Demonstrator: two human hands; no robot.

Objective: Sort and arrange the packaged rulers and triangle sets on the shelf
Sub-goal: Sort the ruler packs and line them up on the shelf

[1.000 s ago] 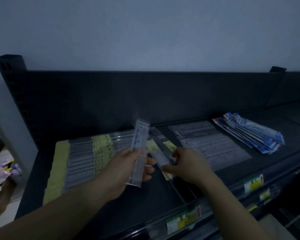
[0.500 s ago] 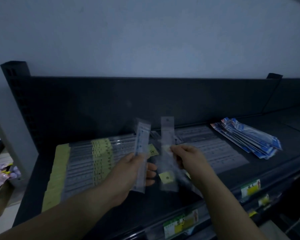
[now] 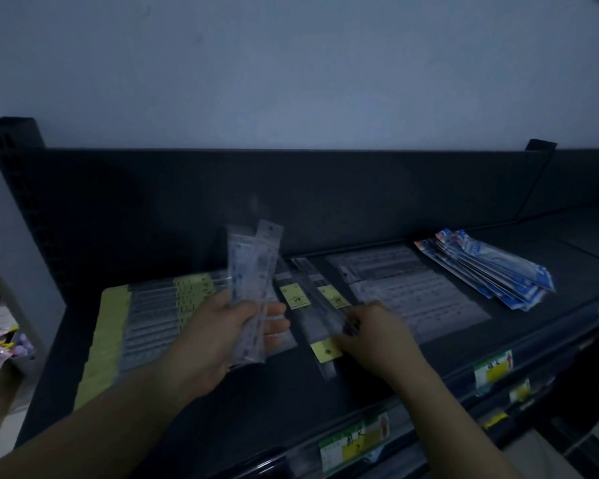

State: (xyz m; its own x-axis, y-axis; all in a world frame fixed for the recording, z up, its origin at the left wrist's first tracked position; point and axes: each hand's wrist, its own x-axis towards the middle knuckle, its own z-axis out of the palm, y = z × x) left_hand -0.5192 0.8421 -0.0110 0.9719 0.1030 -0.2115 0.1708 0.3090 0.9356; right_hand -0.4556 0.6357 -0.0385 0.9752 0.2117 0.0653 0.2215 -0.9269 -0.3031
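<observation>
Left grip (image 3: 229, 331): fingers and thumb closed round two clear ruler packets (image 3: 253, 288), held upright above the shelf (image 3: 256, 406).
Right grip (image 3: 377, 335): fingertips curled, pinching a yellow-tagged ruler packet (image 3: 325, 350) lying flat mid-shelf.
Shelf, left: row of green-labelled ruler packets (image 3: 153, 316).
Shelf, right: flat clear packets (image 3: 419, 299), then a fanned stack of blue packets (image 3: 491, 271).
Front edge: price tags (image 3: 355, 440).

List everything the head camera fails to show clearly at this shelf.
Head view, all of it:
- Price labels: print too small and dim.
- Ruler packs in the left hand: blurred, count unclear.
- Right hand: its own back hides the fingertips, so its grip on the yellow-tagged pack is unclear.
- Purple items: cut off by left edge.
</observation>
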